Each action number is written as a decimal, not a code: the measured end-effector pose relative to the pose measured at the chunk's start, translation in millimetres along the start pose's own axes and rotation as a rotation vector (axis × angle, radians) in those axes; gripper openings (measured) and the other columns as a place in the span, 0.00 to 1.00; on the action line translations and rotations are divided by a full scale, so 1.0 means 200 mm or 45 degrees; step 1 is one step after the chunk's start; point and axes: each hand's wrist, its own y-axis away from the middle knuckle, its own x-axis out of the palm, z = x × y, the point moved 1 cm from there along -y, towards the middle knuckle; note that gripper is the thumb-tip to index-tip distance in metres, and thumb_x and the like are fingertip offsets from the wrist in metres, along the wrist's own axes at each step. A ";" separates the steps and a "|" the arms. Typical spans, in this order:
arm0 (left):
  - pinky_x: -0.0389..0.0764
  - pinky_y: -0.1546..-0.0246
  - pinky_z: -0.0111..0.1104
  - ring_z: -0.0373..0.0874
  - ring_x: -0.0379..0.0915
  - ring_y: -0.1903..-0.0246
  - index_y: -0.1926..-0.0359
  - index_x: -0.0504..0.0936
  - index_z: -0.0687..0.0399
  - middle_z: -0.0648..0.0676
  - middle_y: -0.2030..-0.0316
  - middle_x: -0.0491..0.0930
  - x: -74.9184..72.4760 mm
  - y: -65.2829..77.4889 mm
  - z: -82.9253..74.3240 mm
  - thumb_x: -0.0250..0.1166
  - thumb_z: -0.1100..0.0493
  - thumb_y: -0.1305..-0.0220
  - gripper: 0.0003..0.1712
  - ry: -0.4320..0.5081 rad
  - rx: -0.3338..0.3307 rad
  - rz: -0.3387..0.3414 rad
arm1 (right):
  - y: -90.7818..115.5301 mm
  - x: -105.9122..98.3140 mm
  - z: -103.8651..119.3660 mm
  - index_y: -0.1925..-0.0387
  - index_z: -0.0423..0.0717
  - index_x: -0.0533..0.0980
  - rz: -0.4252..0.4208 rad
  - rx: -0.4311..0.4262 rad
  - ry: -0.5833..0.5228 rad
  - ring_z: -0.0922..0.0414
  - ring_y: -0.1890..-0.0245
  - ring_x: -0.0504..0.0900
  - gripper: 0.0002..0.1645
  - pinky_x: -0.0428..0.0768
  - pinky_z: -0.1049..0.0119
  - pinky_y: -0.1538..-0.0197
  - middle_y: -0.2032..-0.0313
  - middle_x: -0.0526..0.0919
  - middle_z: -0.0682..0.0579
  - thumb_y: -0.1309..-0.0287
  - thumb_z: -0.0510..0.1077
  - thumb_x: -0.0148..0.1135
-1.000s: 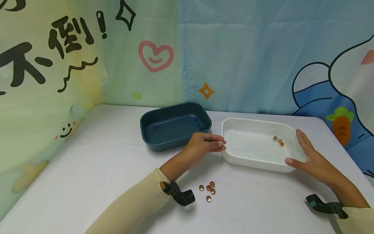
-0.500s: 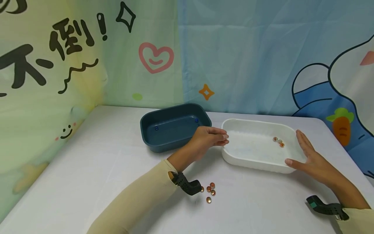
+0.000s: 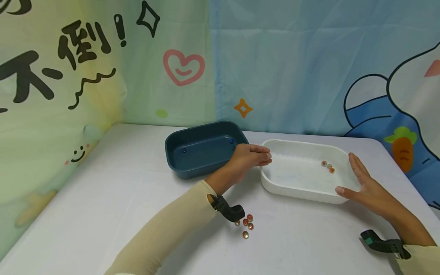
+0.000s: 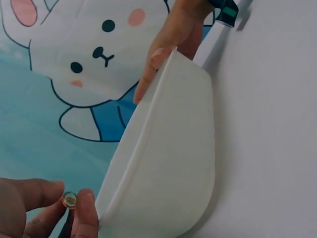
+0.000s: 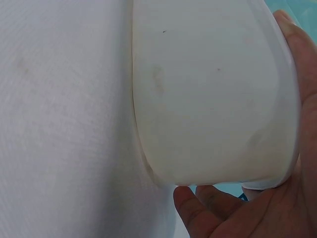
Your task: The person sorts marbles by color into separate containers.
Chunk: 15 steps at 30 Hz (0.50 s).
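Observation:
My left hand (image 3: 252, 157) pinches a small clear glass marble (image 4: 69, 200) with an amber swirl, held between thumb and fingertips. The hand hovers at the left end of a white plastic tray (image 3: 292, 191), its fingertips overlapping the rim in the head view. My right hand (image 3: 369, 191) grips the tray's right end, with the thumb on the front rim and fingers along the end wall. Inside the tray, toward the right, lie 3 orange and clear marbles (image 3: 331, 170). Several amber marbles (image 3: 245, 235) lie on the table below my left forearm.
A dark teal tray (image 3: 192, 173) stands left of the white one, behind my left hand, with several dark blue marbles (image 3: 184, 150) in it. A white cloth (image 3: 103, 191) covers the table. Printed curtains (image 3: 292, 76) hang along the back and left.
My left hand has moved slightly right and away from me, its forearm now partly over the loose amber marbles. The right hand and both trays have stayed in place.

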 end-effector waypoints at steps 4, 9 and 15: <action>0.80 0.53 0.36 0.45 0.83 0.63 0.55 0.82 0.68 0.62 0.60 0.83 0.00 -0.02 -0.01 0.60 0.70 0.33 0.08 0.009 -0.009 -0.031 | 0.00 0.00 0.01 0.25 0.59 0.25 0.006 0.006 0.013 0.25 0.32 0.29 0.65 0.49 0.19 0.58 0.26 0.21 0.46 0.43 0.54 0.65; 0.80 0.54 0.35 0.45 0.83 0.65 0.52 0.80 0.72 0.66 0.56 0.82 0.00 -0.04 -0.02 0.60 0.72 0.34 0.11 0.004 -0.014 -0.043 | 0.00 0.00 0.01 0.26 0.57 0.24 0.016 0.019 0.039 0.24 0.33 0.31 0.66 0.52 0.20 0.59 0.26 0.21 0.45 0.43 0.54 0.65; 0.81 0.56 0.36 0.43 0.83 0.70 0.56 0.82 0.70 0.68 0.56 0.82 0.00 -0.07 -0.03 0.63 0.71 0.36 0.08 -0.020 -0.013 -0.072 | 0.00 0.00 0.01 0.26 0.59 0.24 0.014 0.015 0.018 0.24 0.33 0.30 0.66 0.52 0.20 0.59 0.26 0.21 0.45 0.43 0.54 0.65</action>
